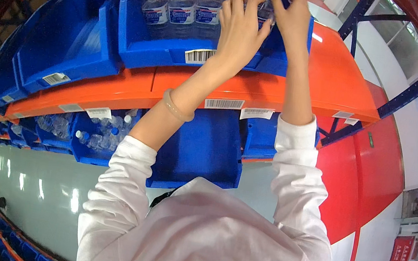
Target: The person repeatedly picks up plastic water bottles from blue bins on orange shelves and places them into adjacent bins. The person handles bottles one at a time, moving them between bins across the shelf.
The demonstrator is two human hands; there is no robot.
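Observation:
Clear plastic bottles (pixel 182 8) with blue caps and printed labels stand in rows inside a blue bin (pixel 151 49) on the upper shelf. Over the right part of this bin, my left hand (pixel 241 27) curls its fingers and thumb around a bottle (pixel 264 12), which is mostly hidden behind the hand. My right hand (pixel 292 21) reaches in close beside it, at the bin's right end. Its thumb stretches toward the same bottle, apart from the other fingers, which are slightly blurred. Nothing shows in its grasp.
An orange shelf beam (pixel 258 90) with barcode labels runs below the bin. Another blue bin (pixel 63 55) stands to the left. On the lower level are a bin of loose bottles (pixel 102 139) and a blue bin (pixel 201 148). A dark blue upright (pixel 406 95) rises at right.

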